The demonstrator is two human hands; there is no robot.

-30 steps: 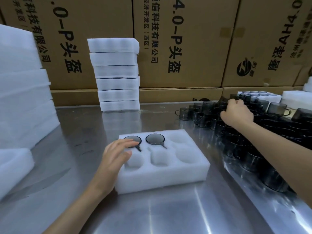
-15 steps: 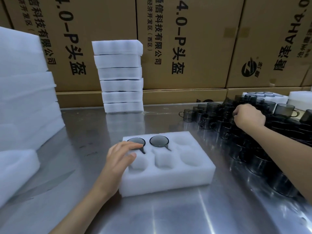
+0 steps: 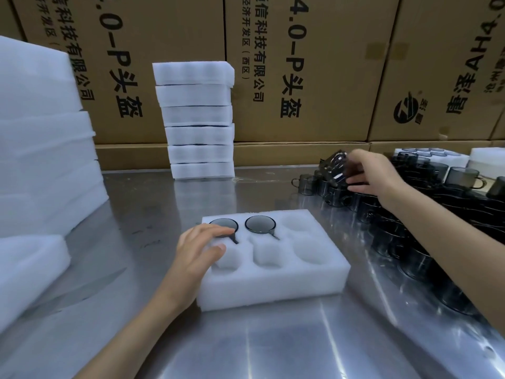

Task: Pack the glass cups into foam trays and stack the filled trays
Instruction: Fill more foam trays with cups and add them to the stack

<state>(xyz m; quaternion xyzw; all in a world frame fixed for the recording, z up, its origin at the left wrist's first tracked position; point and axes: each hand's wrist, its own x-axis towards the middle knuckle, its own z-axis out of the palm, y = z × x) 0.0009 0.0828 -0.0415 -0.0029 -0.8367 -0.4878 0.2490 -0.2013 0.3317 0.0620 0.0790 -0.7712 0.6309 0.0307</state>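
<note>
Right hand (image 3: 378, 175) holds glass cup (image 3: 335, 166) tilted sideways.

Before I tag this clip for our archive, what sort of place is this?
Most likely a packing station in a warehouse or factory. Large printed cardboard cartons line the back, white foam trays stand stacked on a steel table, and many dark glass cups crowd its right side.

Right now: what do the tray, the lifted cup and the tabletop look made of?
Tray: white foam, likely polyethylene; soft matte, fuzzy cut edges round the pockets.
Cup gripped by the right hand: smoke-tinted glass, glossy; see-through with sharp highlights, though clear plastic can't be excluded by look.
Tabletop: probably stainless steel, brushed; grey sheen, streaky reflections.
</note>
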